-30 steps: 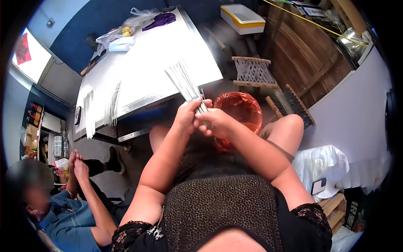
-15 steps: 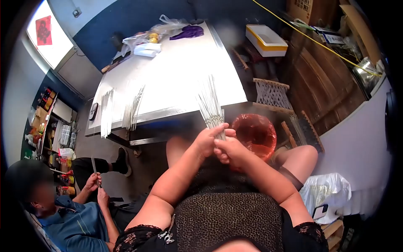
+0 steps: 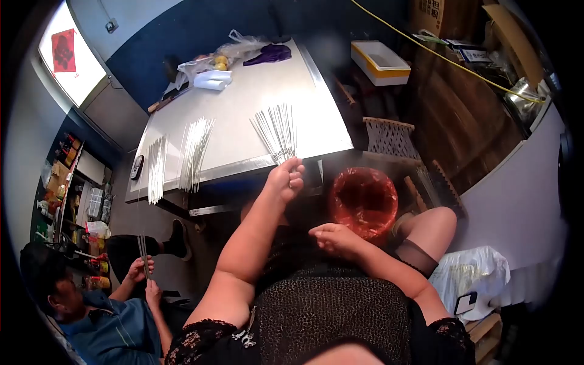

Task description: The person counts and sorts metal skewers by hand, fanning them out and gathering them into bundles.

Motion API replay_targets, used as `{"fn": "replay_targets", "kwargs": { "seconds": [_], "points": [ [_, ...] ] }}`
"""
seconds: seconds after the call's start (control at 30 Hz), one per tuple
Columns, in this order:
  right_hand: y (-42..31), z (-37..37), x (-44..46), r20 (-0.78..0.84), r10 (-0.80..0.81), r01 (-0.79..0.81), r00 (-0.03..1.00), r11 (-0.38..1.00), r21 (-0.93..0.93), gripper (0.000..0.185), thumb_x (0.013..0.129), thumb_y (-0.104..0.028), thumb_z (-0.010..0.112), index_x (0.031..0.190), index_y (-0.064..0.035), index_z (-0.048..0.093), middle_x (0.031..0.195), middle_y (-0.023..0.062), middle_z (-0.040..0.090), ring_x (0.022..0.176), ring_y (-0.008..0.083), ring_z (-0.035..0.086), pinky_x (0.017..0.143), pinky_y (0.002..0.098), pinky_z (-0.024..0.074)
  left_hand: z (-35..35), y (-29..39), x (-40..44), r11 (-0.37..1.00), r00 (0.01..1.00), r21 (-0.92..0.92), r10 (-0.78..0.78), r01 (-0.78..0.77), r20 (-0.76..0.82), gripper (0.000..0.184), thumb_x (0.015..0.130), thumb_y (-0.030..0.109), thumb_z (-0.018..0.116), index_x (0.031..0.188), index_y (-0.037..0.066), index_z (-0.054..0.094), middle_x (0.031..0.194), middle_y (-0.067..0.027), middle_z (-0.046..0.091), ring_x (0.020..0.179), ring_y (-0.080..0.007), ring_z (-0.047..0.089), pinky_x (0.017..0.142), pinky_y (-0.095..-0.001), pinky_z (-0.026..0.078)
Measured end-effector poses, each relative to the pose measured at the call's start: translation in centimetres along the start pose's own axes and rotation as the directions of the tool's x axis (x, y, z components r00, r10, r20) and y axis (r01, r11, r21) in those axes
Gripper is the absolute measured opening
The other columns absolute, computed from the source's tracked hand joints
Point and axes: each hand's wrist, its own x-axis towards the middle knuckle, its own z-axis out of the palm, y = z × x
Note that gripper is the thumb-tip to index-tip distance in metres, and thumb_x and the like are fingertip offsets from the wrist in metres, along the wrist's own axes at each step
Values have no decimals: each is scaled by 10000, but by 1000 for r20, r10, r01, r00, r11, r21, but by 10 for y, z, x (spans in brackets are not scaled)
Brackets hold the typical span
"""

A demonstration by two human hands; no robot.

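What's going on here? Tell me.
The person's left hand grips a fanned bundle of thin, silvery rods at the edge of the white-topped table. The right hand is apart from it, near the round bin with red plastic. Two more bundles lie on the table. A co-worker in a blue shirt holds a few thin rods.

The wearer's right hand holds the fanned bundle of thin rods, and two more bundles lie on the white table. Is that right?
Not quite: in the head view, the left hand holds the fanned bundle; the right hand is apart from it. Two more bundles do lie on the white table.
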Motion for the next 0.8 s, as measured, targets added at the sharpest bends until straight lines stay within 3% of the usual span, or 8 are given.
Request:
{"fn": "replay_targets", "kwargs": {
  "seconds": [0.13,0.27,0.3,0.43,0.53,0.57,0.8],
  "points": [
    [6,-6,1,-1,20,-20,1000,1000,-19,284,888,-191,521,1135,-51,539,693,-12,519,475,46,387,402,178,296,-6,-4,-6,1000,1000,1,9,-9,-6,139,913,182,496,867,52,511,698,-60,541,423,-27,344,339,-148,279],
    [7,-1,1,5,27,-27,1000,999,-21,279,890,-190,523,1134,-56,541,693,-15,519,478,44,387,406,177,293,-7,-1,-4,1000,1000,-28,-8,9,4,181,889,214,538,868,35,527,733,-87,569,450,-50,431,367,-152,366],
    [7,0,1,12,28,-28,1000,999,-23,276,891,-191,523,1132,-58,542,692,-17,518,478,42,388,406,176,292,-12,1,-3,1000,997,-23,-9,11,78,217,867,235,565,867,19,546,730,-105,586,498,-92,522,410,-180,454],
    [7,0,-1,32,42,-42,999,999,-26,255,890,-191,525,1113,-69,549,680,-22,515,475,41,389,404,170,291,-21,2,1,998,995,-68,-10,17,102,252,845,248,580,865,-3,576,722,-125,613,617,-178,623,514,-266,552],
    [9,2,-3,-1,48,-48,999,998,38,247,890,-188,525,1105,-68,550,679,-24,514,474,44,388,407,174,294,-23,0,3,996,995,-94,19,-9,97,266,850,259,570,871,-6,574,730,-126,615,621,-185,623,540,-284,559],
    [7,3,-4,-1,62,-62,998,997,42,242,893,-181,518,1105,-67,549,684,-24,511,478,45,387,408,174,295,-26,1,4,995,985,-102,-1,19,171,276,855,266,561,880,-8,576,732,-127,615,626,-194,623,569,-312,566],
    [9,2,-1,15,76,-76,997,997,13,274,899,-177,507,1139,-43,518,694,-10,509,485,47,383,405,175,293,-15,-2,-12,998,997,-53,41,-38,72,276,849,272,567,880,-1,587,740,-132,637,653,-225,649,638,-385,577]
  ]
}}
